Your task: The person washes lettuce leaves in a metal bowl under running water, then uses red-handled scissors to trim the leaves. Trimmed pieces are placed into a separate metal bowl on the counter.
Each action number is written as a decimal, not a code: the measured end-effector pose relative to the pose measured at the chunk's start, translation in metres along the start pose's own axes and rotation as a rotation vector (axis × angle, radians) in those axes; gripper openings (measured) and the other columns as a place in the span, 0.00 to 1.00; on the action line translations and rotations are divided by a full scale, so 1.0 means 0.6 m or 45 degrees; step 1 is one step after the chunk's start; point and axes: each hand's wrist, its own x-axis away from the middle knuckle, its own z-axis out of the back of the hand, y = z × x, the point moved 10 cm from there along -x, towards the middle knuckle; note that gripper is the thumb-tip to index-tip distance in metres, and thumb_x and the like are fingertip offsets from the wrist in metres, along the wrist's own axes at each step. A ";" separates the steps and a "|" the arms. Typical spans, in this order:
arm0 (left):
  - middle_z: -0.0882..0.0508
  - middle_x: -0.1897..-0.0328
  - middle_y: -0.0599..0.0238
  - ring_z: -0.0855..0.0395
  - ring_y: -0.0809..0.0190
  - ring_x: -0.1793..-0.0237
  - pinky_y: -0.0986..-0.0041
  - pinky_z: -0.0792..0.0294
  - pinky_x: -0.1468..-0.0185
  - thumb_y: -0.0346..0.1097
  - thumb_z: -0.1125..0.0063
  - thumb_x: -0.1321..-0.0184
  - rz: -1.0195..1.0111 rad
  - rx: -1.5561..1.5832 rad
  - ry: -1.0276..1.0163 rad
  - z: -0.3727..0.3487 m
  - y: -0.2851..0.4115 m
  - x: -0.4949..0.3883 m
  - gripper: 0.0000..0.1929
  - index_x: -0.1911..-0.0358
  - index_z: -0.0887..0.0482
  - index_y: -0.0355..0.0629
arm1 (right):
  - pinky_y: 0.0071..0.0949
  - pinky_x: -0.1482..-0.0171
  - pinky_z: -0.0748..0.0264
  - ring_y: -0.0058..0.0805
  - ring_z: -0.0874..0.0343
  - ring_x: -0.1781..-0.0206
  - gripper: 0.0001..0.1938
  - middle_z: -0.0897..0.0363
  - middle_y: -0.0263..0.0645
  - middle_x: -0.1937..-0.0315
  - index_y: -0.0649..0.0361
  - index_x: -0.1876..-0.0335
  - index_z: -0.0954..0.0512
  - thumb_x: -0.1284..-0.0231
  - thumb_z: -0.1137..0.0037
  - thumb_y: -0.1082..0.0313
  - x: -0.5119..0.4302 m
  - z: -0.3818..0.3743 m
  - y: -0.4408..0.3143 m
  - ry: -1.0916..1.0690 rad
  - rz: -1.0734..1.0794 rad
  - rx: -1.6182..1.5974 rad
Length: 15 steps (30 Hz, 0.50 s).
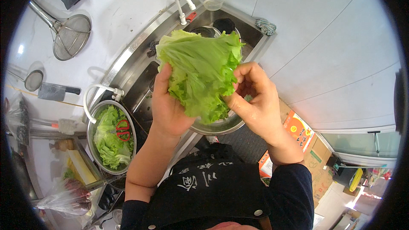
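A head of green leaf lettuce (201, 73) is held up between both hands, above the sink and a metal bowl. My left hand (169, 108) supports it from the left, the thumb lying on the leaves. With thumb and fingers, my right hand (252, 95) pinches the frilly leaf edge at the right. Below the lettuce, the metal bowl (220, 129) is partly hidden. To the left, a second metal bowl (135, 134) holds more lettuce leaves (110, 137) and red-handled scissors (123, 130).
Two white faucets (183, 1) (102, 88) reach over the steel sink (137, 95). A clear plastic bowl (212, 1) sits at the back corner beside a cloth (266, 26). Strainers (72, 36) and a cleaver (52, 92) hang left. Cardboard boxes (314, 166) stand right.
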 end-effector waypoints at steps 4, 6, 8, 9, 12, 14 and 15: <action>0.26 0.37 0.59 0.28 0.54 0.38 0.56 0.38 0.34 0.49 0.59 0.31 -0.042 -0.039 0.008 -0.003 -0.001 0.005 0.24 0.37 0.33 0.43 | 0.21 0.69 0.31 0.21 0.29 0.74 0.13 0.30 0.34 0.76 0.62 0.62 0.30 0.52 0.40 0.74 -0.005 0.007 -0.006 0.107 0.119 0.169; 0.26 0.37 0.58 0.29 0.52 0.37 0.56 0.38 0.34 0.49 0.63 0.30 -0.062 -0.014 0.025 -0.002 0.002 0.005 0.24 0.38 0.32 0.43 | 0.21 0.70 0.32 0.21 0.30 0.74 0.11 0.29 0.34 0.76 0.62 0.62 0.29 0.51 0.41 0.75 -0.004 0.010 -0.005 0.125 0.098 0.227; 0.26 0.37 0.58 0.28 0.52 0.37 0.55 0.37 0.34 0.49 0.63 0.30 -0.071 -0.016 0.025 -0.001 0.005 0.005 0.24 0.37 0.32 0.43 | 0.16 0.69 0.32 0.11 0.32 0.71 0.08 0.29 0.27 0.72 0.64 0.61 0.28 0.47 0.44 0.79 0.000 0.010 0.000 0.081 -0.024 0.253; 0.26 0.37 0.58 0.28 0.52 0.37 0.55 0.37 0.34 0.49 0.63 0.30 -0.073 -0.017 0.026 0.000 0.006 0.006 0.24 0.37 0.32 0.44 | 0.16 0.70 0.32 0.12 0.31 0.72 0.08 0.28 0.28 0.72 0.64 0.60 0.27 0.46 0.46 0.79 0.001 0.010 0.009 0.060 -0.037 0.119; 0.26 0.37 0.58 0.28 0.54 0.37 0.56 0.37 0.34 0.49 0.58 0.32 -0.035 -0.059 0.026 0.006 0.009 0.002 0.25 0.37 0.33 0.43 | 0.16 0.73 0.31 0.15 0.28 0.76 0.08 0.24 0.32 0.70 0.66 0.60 0.27 0.44 0.53 0.84 0.003 0.001 0.023 -0.010 -0.151 -0.368; 0.26 0.37 0.58 0.28 0.53 0.37 0.55 0.37 0.34 0.49 0.58 0.32 0.035 0.046 -0.031 -0.001 0.003 0.001 0.24 0.37 0.33 0.44 | 0.17 0.73 0.30 0.17 0.27 0.77 0.08 0.24 0.34 0.70 0.66 0.59 0.26 0.44 0.52 0.84 0.002 -0.005 0.025 -0.046 -0.214 -0.660; 0.26 0.37 0.58 0.28 0.53 0.37 0.54 0.37 0.34 0.49 0.58 0.32 0.069 0.098 -0.061 -0.005 0.000 0.002 0.24 0.37 0.33 0.44 | 0.17 0.74 0.30 0.18 0.26 0.77 0.09 0.23 0.35 0.70 0.65 0.59 0.26 0.44 0.51 0.83 0.002 -0.008 0.027 -0.065 -0.243 -0.804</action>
